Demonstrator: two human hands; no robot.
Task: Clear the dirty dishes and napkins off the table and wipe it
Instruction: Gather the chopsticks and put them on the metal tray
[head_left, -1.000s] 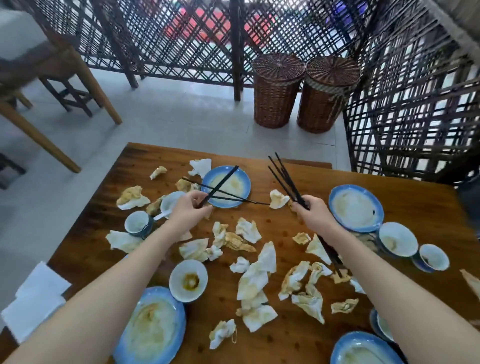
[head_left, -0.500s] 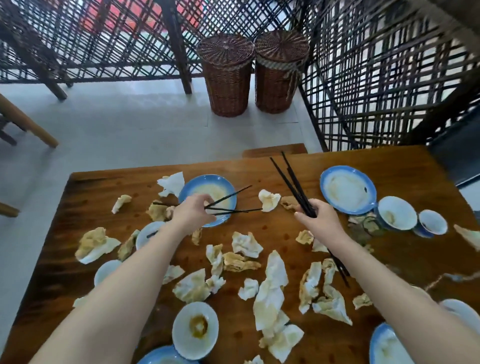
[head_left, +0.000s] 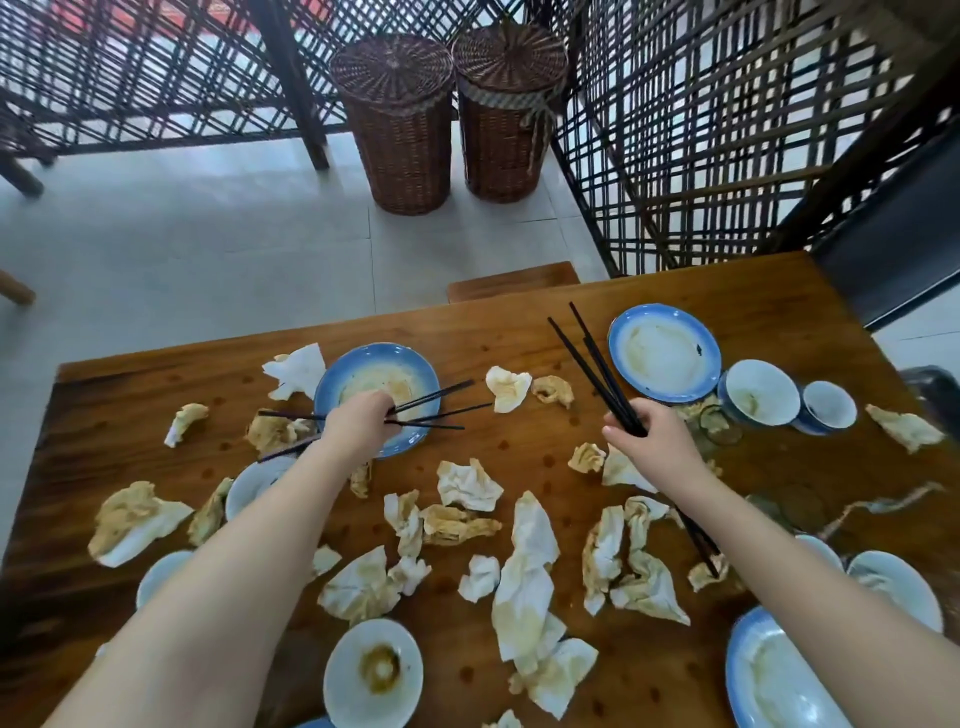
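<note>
My left hand (head_left: 359, 422) grips several black chopsticks (head_left: 441, 402) over a dirty blue-rimmed plate (head_left: 363, 371) on the wooden table (head_left: 519, 332). My right hand (head_left: 655, 435) holds another bundle of black chopsticks (head_left: 587, 358), tips pointing away and up to the left. Several crumpled stained napkins (head_left: 527, 558) lie scattered across the table's middle. More blue-rimmed plates (head_left: 664, 353) and small bowls (head_left: 761, 393) stand at the right, and a white saucer (head_left: 373, 671) with a brown stain sits near me.
Two lidded wicker baskets (head_left: 397, 122) stand on the tiled floor beyond the table, before a dark lattice screen (head_left: 701, 130). A wooden stool seat (head_left: 511, 280) shows at the table's far edge. Further plates sit at the lower right (head_left: 774, 675).
The view has swung left and down over the table. My left hand has closed over the chopsticks on the blue plate; my right hand keeps its bundle, little moved.
</note>
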